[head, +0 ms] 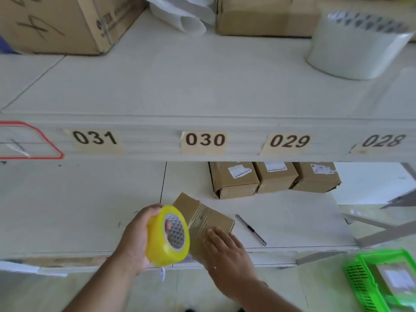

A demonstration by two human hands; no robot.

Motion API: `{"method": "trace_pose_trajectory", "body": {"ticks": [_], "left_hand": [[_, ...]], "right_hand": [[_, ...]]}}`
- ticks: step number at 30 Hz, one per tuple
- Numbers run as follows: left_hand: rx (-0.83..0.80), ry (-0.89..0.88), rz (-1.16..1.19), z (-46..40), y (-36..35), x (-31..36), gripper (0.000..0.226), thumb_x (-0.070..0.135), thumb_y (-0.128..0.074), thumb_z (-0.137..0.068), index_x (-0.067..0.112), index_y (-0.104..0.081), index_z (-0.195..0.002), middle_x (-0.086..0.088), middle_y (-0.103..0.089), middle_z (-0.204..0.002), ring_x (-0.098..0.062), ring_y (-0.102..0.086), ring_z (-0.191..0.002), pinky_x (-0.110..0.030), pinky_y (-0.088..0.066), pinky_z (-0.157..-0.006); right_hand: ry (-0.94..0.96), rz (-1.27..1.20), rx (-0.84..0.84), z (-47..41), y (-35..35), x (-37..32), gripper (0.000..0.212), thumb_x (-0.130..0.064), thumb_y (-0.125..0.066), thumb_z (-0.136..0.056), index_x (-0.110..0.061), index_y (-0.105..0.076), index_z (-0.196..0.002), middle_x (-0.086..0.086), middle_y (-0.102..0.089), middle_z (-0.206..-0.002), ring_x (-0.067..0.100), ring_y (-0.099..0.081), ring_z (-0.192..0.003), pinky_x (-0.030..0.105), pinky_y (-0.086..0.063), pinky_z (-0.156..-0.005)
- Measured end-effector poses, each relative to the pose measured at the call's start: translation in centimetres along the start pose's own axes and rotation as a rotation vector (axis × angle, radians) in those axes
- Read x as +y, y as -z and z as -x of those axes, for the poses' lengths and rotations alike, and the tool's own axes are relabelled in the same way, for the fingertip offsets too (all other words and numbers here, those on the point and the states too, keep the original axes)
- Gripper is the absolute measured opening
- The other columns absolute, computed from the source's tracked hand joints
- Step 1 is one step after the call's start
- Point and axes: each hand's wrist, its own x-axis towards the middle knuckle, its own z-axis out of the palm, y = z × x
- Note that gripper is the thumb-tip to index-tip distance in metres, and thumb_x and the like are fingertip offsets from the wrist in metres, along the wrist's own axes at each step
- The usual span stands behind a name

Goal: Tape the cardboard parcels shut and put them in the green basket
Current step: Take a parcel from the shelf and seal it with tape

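A small cardboard parcel lies at the front of the lower shelf, with clear tape stretched across its top. My left hand grips a yellow roll of tape just left of the parcel, and the tape runs from the roll onto the box. My right hand rests with flat fingers on the parcel's near end. Three more cardboard parcels stand in a row further back on the same shelf. The green basket sits on the floor at the lower right, with a parcel inside it.
A pen-like tool lies on the shelf right of the parcel. The upper shelf edge carries number labels 031 to 028. On top stand a large carton, another box and a clear tape roll.
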Motion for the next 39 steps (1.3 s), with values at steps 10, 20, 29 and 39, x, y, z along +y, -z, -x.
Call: {"method": "trace_pose_trajectory", "body": {"ticks": [10, 20, 29, 39], "left_hand": [[-0.057, -0.606, -0.492, 6.8, -1.4, 0.0, 0.062, 0.042, -0.071, -0.069, 0.034, -0.051, -0.127, 0.024, -0.066, -0.121, 0.003, -0.062, -0.112, -0.012, -0.045, -0.091], [0.001, -0.76, -0.477, 10.0, -2.0, 0.4, 0.06, 0.014, -0.072, -0.094, 0.045, -0.048, -0.14, 0.019, -0.075, -0.112, -0.006, -0.054, -0.059, -0.019, -0.049, -0.056], [-0.037, -0.865, -0.849, 12.0, -5.5, 2.9, 0.04, 0.018, -0.078, -0.09, 0.044, -0.06, -0.114, 0.018, -0.07, -0.094, 0.003, -0.063, -0.094, -0.014, -0.045, -0.085], [-0.05, -0.792, -0.832, 14.2, -9.7, -0.4, 0.032, 0.004, -0.072, -0.092, 0.03, -0.061, -0.108, 0.008, -0.073, -0.088, -0.002, -0.067, -0.088, -0.008, -0.047, -0.072]], "right_hand": [[-0.385, -1.39, -0.028, 0.2, 14.9, -8.0, 0.046, -0.043, -0.05, -0.109, -0.009, -0.079, -0.098, 0.011, -0.079, -0.093, 0.021, -0.076, -0.088, 0.048, -0.059, -0.094], [-0.404, -1.394, 0.117, 2.1, 16.9, -10.3, 0.052, -0.06, -0.07, -0.076, -0.01, -0.058, -0.072, 0.006, -0.05, -0.072, 0.019, -0.047, -0.068, 0.038, -0.039, -0.067], [-0.231, -1.163, 0.244, 4.6, 18.3, -6.6, 0.057, -0.061, -0.06, -0.08, -0.004, -0.059, -0.084, -0.009, -0.046, -0.061, 0.011, -0.041, -0.058, 0.031, -0.036, -0.058], [-0.117, -1.436, 0.051, 7.3, 16.0, -2.9, 0.038, -0.041, -0.062, -0.102, -0.061, -0.047, -0.131, -0.004, -0.073, -0.11, 0.007, -0.069, -0.101, 0.038, -0.058, -0.093]]}}
